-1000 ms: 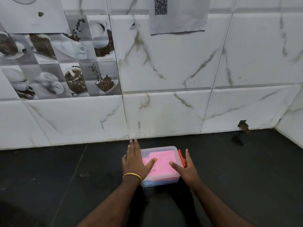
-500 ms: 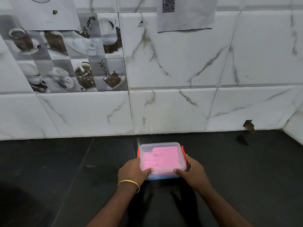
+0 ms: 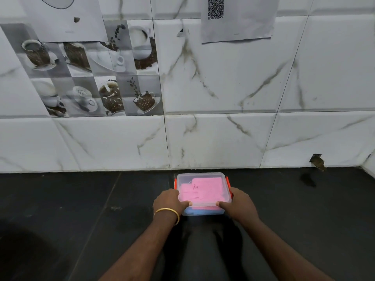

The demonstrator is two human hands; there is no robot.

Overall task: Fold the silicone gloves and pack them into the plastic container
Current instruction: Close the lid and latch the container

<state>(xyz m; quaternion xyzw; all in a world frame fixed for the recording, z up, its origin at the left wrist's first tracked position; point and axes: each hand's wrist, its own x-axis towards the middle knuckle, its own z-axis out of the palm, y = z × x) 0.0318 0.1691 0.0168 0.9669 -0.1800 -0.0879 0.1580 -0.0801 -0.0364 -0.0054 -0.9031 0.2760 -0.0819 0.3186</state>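
Hands [image 3: 205, 203] flanking plastic container [image 3: 203, 191]

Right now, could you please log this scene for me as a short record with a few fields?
surface: dark countertop against a tiled wall
container: clear plastic container, lid on, orange clips at both sides
contents: pink silicone gloves seen through the lid
left hand: left hand grips the container's left near corner, thumb on the lid
right hand: right hand grips the right near corner, thumb on the lid
wrist: gold bangle on the left
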